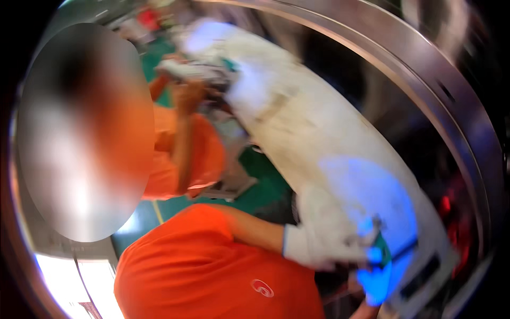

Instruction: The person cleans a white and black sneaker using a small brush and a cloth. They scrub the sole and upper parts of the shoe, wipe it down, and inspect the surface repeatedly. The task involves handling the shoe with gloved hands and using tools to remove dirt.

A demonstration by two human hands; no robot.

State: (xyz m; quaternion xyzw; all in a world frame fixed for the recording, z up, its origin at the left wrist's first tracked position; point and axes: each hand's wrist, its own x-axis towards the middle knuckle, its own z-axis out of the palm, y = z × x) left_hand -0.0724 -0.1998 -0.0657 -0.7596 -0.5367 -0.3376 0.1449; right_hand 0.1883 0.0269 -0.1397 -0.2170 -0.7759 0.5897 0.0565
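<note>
My left hand [329, 231], in a white glove, reaches from an orange sleeve over the near end of the long pale bench [313, 127]. Its fingers close around a small green-and-dark part [380, 252], whose kind is too blurred to make out. From the lower edge comes my right hand [375, 283], lit bright blue, with its fingers closed at the part's near side. Blue light falls on the bench top around both hands. Motion smears the fingertips, and the left glove hides some of what lies beneath it.
A co-worker in orange [186, 143] sits at the left, hands by a pale tool-like object [186, 69] at the bench's far end. A curved metal rim [414, 53] runs along the right. Green floor [260, 178] shows between the co-worker and the bench.
</note>
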